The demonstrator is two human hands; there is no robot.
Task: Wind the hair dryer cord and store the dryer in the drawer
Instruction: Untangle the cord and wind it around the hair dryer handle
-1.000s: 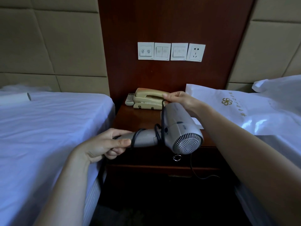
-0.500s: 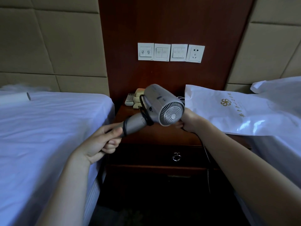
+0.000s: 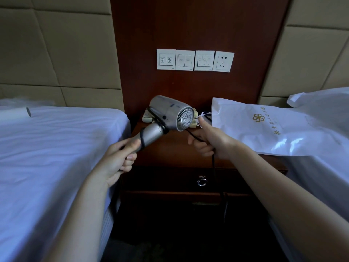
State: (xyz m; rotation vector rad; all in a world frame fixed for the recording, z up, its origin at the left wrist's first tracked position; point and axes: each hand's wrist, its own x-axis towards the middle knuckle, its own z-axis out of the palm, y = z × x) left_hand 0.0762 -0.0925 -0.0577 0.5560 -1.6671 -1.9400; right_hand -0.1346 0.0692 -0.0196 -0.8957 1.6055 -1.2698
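While left hand point(image 3: 120, 157) grips hair dryer point(image 3: 170, 114) handle and right hand point(image 3: 207, 140) pinches cord point(image 3: 214, 164) | risk: hanging slack may snag drawer point(image 3: 166, 178) pull, loosening wound loops

I can read no word or number clearly from here. The white bag point(image 3: 294, 137) on the right carries a gold pinwheel-shaped logo point(image 3: 258, 117) and next to it a line of gold characters point(image 3: 279, 126), too small for me to read. The leftmost switch plate point(image 3: 166, 59) on the wooden wall panel point(image 3: 188, 25) shows two round symbols, each with a tiny caption underneath that I cannot read. The hair dryer point(image 3: 168, 111) has a small dark mark on its barrel, illegible.
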